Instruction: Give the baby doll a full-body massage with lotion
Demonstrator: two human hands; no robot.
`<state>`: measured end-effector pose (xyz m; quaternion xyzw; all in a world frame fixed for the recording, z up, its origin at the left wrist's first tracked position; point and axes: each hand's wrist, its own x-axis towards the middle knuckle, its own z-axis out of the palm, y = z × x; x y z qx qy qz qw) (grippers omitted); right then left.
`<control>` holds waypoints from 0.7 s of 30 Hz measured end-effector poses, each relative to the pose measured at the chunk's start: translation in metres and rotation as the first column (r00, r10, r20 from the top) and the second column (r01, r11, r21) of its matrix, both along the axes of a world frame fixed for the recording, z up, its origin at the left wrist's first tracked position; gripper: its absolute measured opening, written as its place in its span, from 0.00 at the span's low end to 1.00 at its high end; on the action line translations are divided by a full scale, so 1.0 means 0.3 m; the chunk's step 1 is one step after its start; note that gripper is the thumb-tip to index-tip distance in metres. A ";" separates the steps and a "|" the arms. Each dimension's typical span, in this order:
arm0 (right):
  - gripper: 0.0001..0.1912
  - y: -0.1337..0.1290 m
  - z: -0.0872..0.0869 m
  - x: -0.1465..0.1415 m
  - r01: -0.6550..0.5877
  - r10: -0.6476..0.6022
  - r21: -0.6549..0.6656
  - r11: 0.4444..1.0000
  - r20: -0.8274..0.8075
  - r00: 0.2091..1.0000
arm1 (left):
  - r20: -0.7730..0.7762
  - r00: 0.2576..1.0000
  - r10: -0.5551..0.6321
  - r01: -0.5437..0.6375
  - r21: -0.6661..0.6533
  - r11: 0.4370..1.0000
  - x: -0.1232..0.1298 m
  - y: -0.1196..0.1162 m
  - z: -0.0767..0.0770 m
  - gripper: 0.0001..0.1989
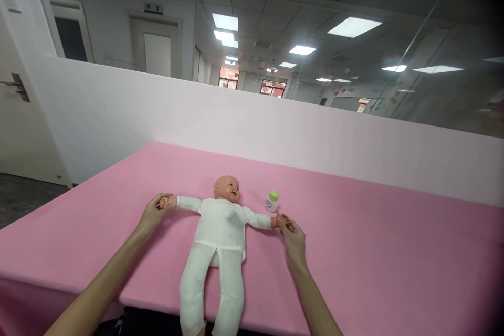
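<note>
A baby doll [220,226] with a white cloth body lies on its back on the pink-covered table [374,252], arms stretched out to both sides. Its head is at the far end and its legs reach the table's near edge. My left hand [151,213] is closed around the doll's hand on the left. On the other side, my right hand [293,236] grips the doll's other hand between thumb and fingers. Just beyond my right hand stands a small clear bottle [271,201] with a green cap, not touched by either hand.
A low white wall [252,121] runs along the table's far side, with a glass pane [334,63] above it. At the far left is a door [23,115] with a metal handle. Something dark shows below the table's near edge.
</note>
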<state>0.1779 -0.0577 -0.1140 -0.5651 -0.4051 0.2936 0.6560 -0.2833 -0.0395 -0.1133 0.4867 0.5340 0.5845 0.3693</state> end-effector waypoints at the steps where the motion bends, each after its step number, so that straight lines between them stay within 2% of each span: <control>1: 0.29 0.001 0.024 -0.015 -0.001 0.001 0.012 1.000 0.000 1.000 | 0.044 0.999 0.012 -0.013 0.010 1.000 -0.002 0.009 -0.003 0.34; 4: 0.27 0.027 0.103 -0.056 -0.010 0.008 0.047 0.999 0.039 0.999 | 0.236 0.970 0.049 -0.057 0.024 0.998 0.002 0.046 0.007 0.38; 7: 0.25 0.110 0.177 -0.097 -0.082 0.077 0.077 0.994 0.063 0.995 | 0.411 0.909 0.069 -0.079 0.007 0.997 0.041 0.104 0.058 0.32; 9: 0.24 0.195 0.216 -0.129 -0.155 0.150 0.090 0.984 0.052 0.987 | 0.449 0.893 0.037 -0.047 0.013 0.999 0.088 0.159 0.106 0.26; 12: 0.22 0.338 0.247 -0.183 -0.228 0.225 0.053 0.972 0.059 0.973 | 0.387 0.918 -0.089 0.083 0.034 0.996 0.174 0.268 0.164 0.26; 15: 0.16 0.457 0.235 -0.234 -0.273 0.276 -0.043 0.961 0.077 0.958 | 0.258 0.947 -0.191 0.207 -0.034 0.978 0.252 0.383 0.176 0.28; 18: 0.09 0.531 0.182 -0.266 -0.260 0.276 -0.160 0.952 0.089 0.957 | 0.187 0.961 -0.205 0.228 -0.114 0.967 0.304 0.469 0.146 0.24; 21: 0.05 0.564 0.111 -0.279 -0.202 0.241 -0.284 0.937 0.109 0.964 | 0.123 0.971 -0.207 0.223 -0.131 0.966 0.331 0.511 0.106 0.19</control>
